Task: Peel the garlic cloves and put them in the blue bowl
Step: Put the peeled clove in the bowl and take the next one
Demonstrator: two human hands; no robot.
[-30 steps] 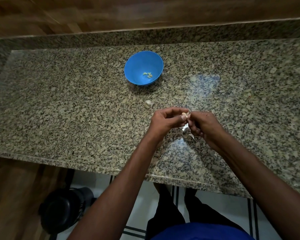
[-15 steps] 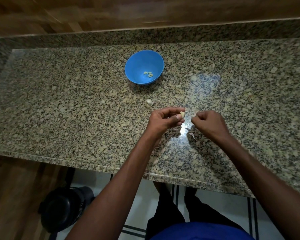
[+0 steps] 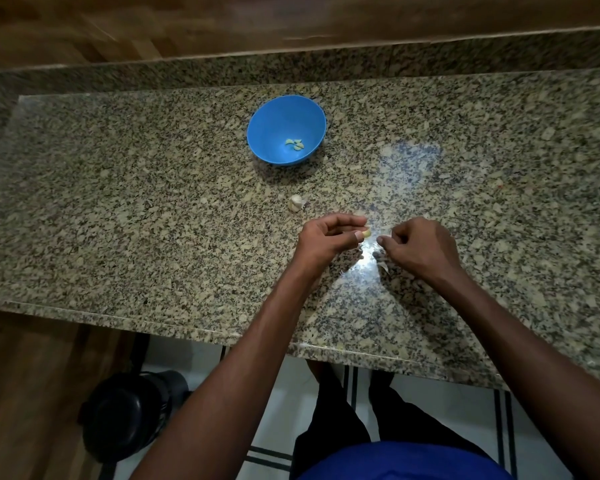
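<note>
We see a pale yellow clove (image 3: 367, 233), peeled, pinched at the tips of the left hand (image 3: 326, 239), just above the counter. Beyond that hand and slightly to its left, a white unpeeled clove (image 3: 297, 203) lies on its side on the stone, apart from the fingers. Farther out past it sits the bowl (image 3: 274, 123), round, bright blue, upright, well apart from both hands. In its bottom we count a few peeled cloves (image 3: 296, 144), small and yellowish, bunched together and touching. Under the right hand (image 3: 421, 249), by its thumb side, thin whitish skins (image 3: 383, 266) lie flat on the counter.
</note>
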